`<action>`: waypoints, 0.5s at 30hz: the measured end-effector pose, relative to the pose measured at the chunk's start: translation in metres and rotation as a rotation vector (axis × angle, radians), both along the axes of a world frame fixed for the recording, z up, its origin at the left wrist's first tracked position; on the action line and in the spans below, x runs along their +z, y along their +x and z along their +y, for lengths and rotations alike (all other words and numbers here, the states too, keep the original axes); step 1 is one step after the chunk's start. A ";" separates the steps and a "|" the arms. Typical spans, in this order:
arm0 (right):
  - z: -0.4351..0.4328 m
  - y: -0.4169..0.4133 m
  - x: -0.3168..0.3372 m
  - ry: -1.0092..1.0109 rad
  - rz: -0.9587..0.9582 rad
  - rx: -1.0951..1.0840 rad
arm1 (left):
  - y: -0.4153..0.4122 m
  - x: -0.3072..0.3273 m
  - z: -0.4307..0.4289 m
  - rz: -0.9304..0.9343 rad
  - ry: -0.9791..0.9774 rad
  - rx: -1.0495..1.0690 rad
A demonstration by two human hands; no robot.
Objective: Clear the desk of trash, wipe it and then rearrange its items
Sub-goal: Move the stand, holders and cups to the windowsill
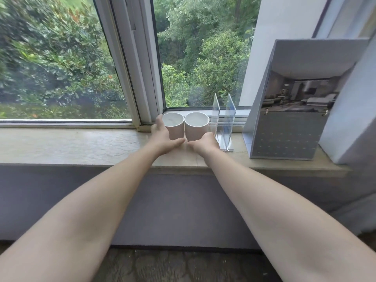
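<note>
Head view: my left hand [164,139] curls round left cup [174,122], right hand [204,142] round right cup [196,127] just beside acrylic stand [223,123]; knuckles may topple it.

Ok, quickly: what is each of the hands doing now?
The left hand holds the left cup.
The right hand holds the right cup.

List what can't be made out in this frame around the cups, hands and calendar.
Head view only:
1. Lower fronts of the left cup and right cup: covered by the left hand and right hand.
2. Right hand's fingers: hidden behind the hand and cup, so its grip is unclear.
3. The calendar: date print too small; part of its right edge hidden by a white wall corner.
</note>
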State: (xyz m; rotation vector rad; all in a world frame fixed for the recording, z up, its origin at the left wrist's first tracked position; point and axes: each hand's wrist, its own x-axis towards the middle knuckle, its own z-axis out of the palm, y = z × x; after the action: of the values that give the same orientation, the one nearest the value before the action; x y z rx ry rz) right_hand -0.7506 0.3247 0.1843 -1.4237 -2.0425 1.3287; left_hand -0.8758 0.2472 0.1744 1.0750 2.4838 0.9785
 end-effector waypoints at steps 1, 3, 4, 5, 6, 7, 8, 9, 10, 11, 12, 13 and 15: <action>-0.007 0.009 0.002 0.004 0.003 0.010 | 0.005 0.002 -0.006 0.106 -0.042 -0.010; -0.021 0.032 0.006 0.023 -0.007 0.041 | 0.019 0.007 -0.018 0.362 -0.125 -0.055; -0.030 0.047 0.010 0.038 -0.021 0.060 | 0.028 0.010 -0.026 0.479 -0.138 -0.096; -0.038 0.062 0.013 0.050 -0.037 0.068 | 0.039 0.013 -0.032 0.581 -0.144 -0.152; -0.045 0.078 0.013 0.067 -0.054 0.070 | 0.052 0.017 -0.038 0.674 -0.155 -0.226; -0.052 0.096 0.012 0.082 -0.087 0.073 | 0.067 0.019 -0.044 0.743 -0.172 -0.308; -0.061 0.116 0.011 0.104 -0.117 0.084 | 0.083 0.021 -0.048 0.789 -0.186 -0.389; -0.070 0.135 0.010 0.123 -0.159 0.098 | 0.100 0.021 -0.051 0.822 -0.200 -0.460; -0.078 0.156 0.007 0.144 -0.202 0.107 | 0.118 0.021 -0.051 0.847 -0.218 -0.520; -0.084 0.177 0.003 0.159 -0.247 0.098 | 0.136 0.020 -0.049 0.864 -0.229 -0.571; -0.089 0.200 0.000 0.170 -0.282 0.077 | 0.156 0.019 -0.046 0.870 -0.228 -0.615; -0.096 0.224 -0.002 0.171 -0.306 0.041 | 0.178 0.017 -0.042 0.867 -0.218 -0.661; -0.107 0.276 -0.010 0.154 -0.331 -0.066 | 0.228 0.010 -0.036 0.869 -0.192 -0.772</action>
State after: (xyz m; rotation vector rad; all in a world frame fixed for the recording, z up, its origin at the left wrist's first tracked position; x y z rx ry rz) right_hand -0.4742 0.2180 0.1745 -1.7147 -2.2201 0.9353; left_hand -0.6475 0.2109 0.1844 2.4778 2.1976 0.0107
